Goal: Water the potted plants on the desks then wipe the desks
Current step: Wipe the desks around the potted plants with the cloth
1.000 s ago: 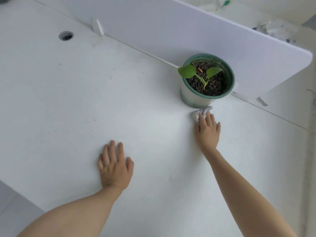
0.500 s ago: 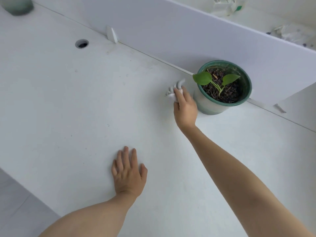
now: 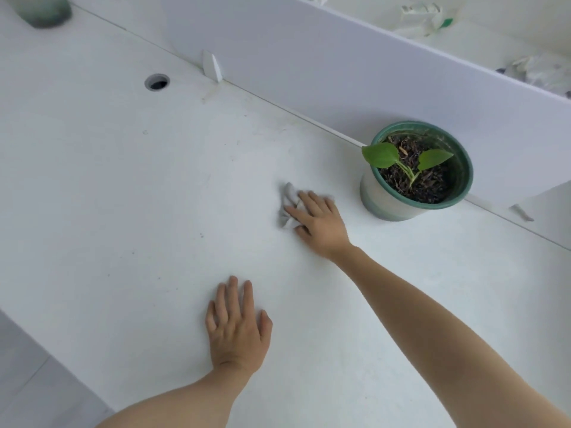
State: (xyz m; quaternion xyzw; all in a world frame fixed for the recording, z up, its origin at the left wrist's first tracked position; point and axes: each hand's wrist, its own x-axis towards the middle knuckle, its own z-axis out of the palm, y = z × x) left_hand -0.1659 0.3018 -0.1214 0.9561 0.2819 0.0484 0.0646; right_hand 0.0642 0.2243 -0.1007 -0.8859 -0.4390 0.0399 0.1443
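The right hand [image 3: 321,223] presses straight fingers onto a crumpled pale grey cloth [image 3: 286,205] on the white desk top [image 3: 123,180], near the round green plastic pot [image 3: 386,205] holding a 2-leaf seedling [image 3: 383,154]. Part of the cloth is hidden under the palm. The left hand [image 3: 238,329] lies flat, fingers slightly spread, holding nothing. A blurred green object [image 3: 43,10] at the far-left corner is cut off.

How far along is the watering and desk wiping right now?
Watering: the soil looks dark, but wetness can't be confirmed. In hand: the right hand presses a cloth on the desk beside the pot; the left hand rests flat. Left: dark specks further left.
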